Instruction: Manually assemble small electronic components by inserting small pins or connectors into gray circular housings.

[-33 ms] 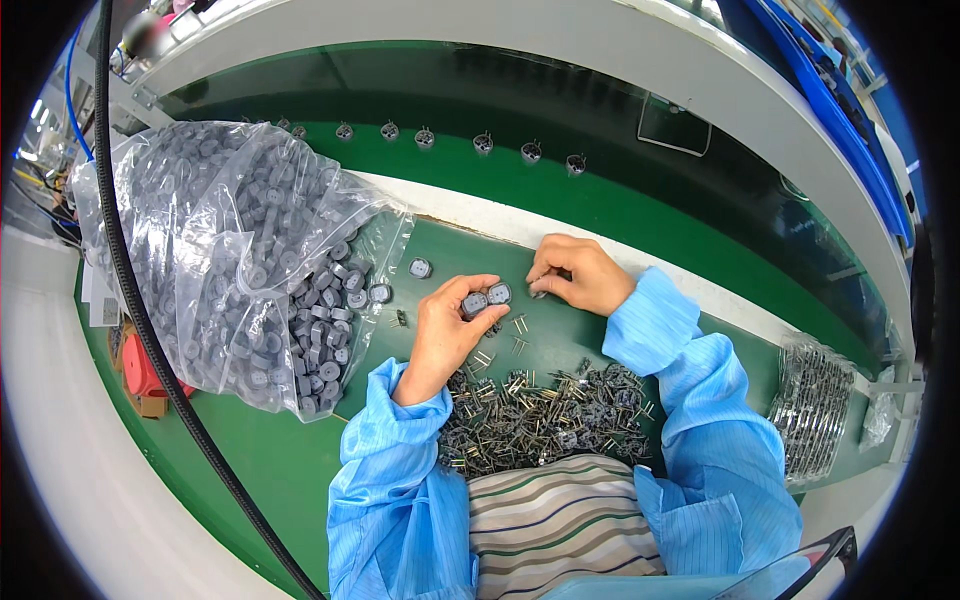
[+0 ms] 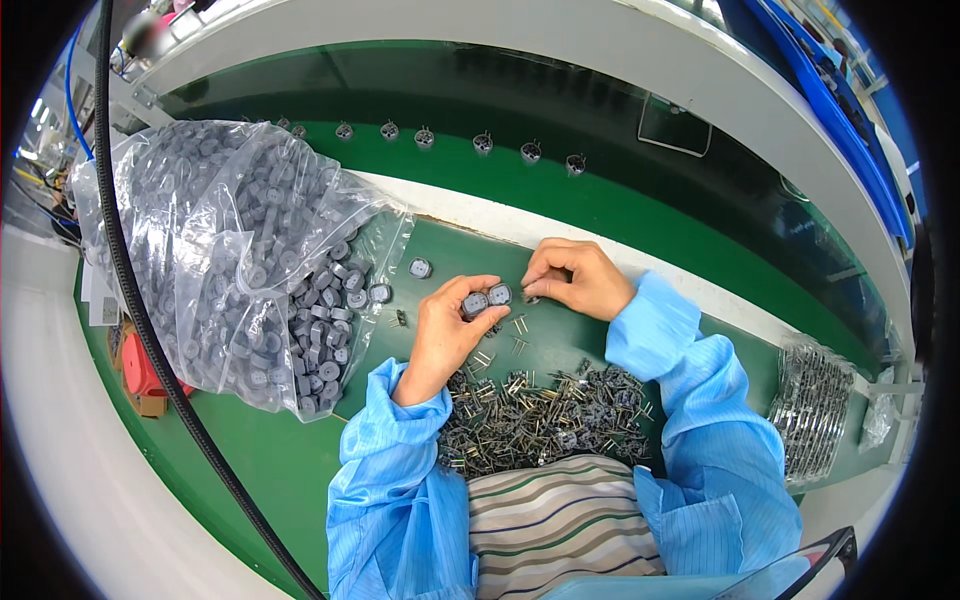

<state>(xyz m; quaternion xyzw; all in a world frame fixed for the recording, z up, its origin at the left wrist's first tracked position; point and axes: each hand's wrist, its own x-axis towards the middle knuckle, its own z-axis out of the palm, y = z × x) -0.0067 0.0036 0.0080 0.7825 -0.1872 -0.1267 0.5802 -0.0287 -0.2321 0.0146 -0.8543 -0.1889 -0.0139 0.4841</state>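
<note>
My left hand [image 2: 443, 328] is closed on two round grey plastic caps [image 2: 499, 294], held side by side between thumb and fingers, their faces with small holes turned up. Just right of them, my right hand [image 2: 582, 280] pinches a small dark part [image 2: 531, 297], mostly hidden by the fingertips. A gap separates it from the caps. Below both hands spreads a heap of small dark parts with metal pins [image 2: 550, 415], and a few loose pinned pieces [image 2: 520, 323] lie between heap and hands. One single grey cap [image 2: 420, 268] rests on the green surface left of my left hand.
At the left, a big clear plastic bag [image 2: 215, 260] spills grey caps. A black braided cable [image 2: 130, 265] crosses in front of it. Several small pinned parts [image 2: 531, 152] stand in a row behind the white ledge [image 2: 480, 226]. Clear packs of metal pieces [image 2: 812, 410] lie at right.
My right hand has shifted slightly left, bringing the small dark part a little closer to the caps. My left hand stays where it was.
</note>
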